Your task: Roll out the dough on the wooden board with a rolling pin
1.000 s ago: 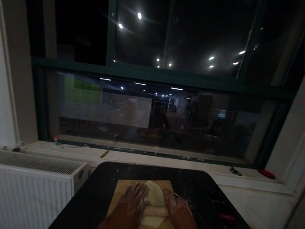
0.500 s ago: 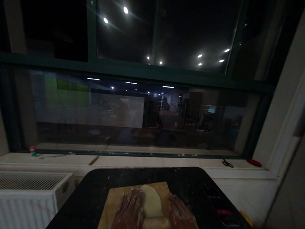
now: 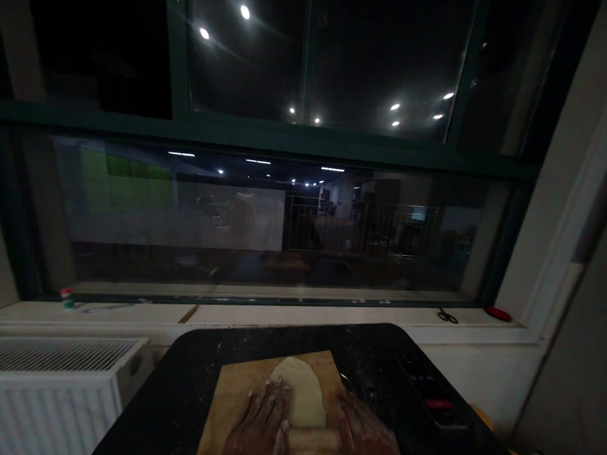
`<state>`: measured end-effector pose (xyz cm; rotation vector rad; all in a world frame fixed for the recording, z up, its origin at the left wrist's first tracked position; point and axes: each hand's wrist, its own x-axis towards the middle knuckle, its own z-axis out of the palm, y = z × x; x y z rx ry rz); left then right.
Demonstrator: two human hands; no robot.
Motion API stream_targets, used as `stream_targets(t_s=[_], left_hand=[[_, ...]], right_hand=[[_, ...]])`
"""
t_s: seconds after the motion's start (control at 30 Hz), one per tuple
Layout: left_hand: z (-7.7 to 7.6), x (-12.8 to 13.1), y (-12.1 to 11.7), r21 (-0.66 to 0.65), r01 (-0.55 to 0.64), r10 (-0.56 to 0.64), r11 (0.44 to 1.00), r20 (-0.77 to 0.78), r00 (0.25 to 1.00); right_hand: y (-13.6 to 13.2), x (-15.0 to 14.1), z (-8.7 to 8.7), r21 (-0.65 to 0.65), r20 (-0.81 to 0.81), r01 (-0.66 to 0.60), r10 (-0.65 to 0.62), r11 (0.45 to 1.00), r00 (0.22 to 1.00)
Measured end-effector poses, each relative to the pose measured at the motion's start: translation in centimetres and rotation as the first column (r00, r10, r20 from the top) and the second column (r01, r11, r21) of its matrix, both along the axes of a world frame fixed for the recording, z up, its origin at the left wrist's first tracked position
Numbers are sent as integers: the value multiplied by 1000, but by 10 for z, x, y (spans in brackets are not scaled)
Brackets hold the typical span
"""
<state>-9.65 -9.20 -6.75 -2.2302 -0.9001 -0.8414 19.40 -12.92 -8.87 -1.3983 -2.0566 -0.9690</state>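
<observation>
A flat, pale oval of dough lies on a wooden board at the bottom of the view. Across its near part rests a light rolling pin. My left hand lies over the pin's left end, fingers stretched forward, covering part of the dough's left edge. At the right end is my right hand, its fingers extended past the board's right edge. Flour whitens both hands. My palms hide the pin's ends, and the frame cuts off the near side of the board.
The board sits on a black table dusted with flour. A phone lies at the right. Behind, the windowsill bears scissors, a red round object and a small bottle. A white radiator stands left.
Both hands and the rolling pin have slid slightly toward me over the board. More of the dough's far end shows. The camera view has shifted a little.
</observation>
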Motion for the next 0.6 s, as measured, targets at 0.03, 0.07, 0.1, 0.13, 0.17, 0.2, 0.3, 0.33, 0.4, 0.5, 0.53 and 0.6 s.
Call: stream_targets(t_s=[0.03,0.07,0.1,0.13,0.17,0.2,0.3,0.33,0.4,0.5,0.53,0.6], left_hand=[[2,2,3,-60,-29,28,998,-4,1000],[4,5,6,-135,-61,60,989,-12,998],[7,7,9,-219,-98,95,971,-25,995],[10,10,13,-302,-136,129,944,-43,991],[13,11,16,-372,-174,162,912,-63,985],[15,13,19,-420,-207,190,883,-83,978],[16,13,22,-436,-236,210,869,-107,972],[14,13,23,-402,-224,200,888,-102,974],[7,12,22,-288,-182,166,940,-81,983],[-2,13,20,-72,-112,111,991,-20,994],[-5,14,20,-14,-94,95,995,5,996],[-10,14,17,59,-69,67,996,38,997]], right_hand=[[4,-3,11,-74,-9,34,-35,997,999],[10,-7,22,-149,-13,58,-60,987,998],[18,-10,33,-222,-17,72,-78,972,997],[26,-13,43,-287,-23,82,-92,954,995],[34,-16,53,-340,-36,94,-113,936,993],[42,-19,61,-385,-60,111,-145,916,988],[58,-22,67,-460,-148,122,-212,880,966],[60,-20,64,-458,-173,105,-205,883,963],[59,-16,49,-413,-201,65,-160,908,966],[46,-4,23,-296,-151,78,-127,952,980],[40,0,15,-252,-113,93,-124,963,986],[27,10,5,-135,-16,101,-104,986,994]])
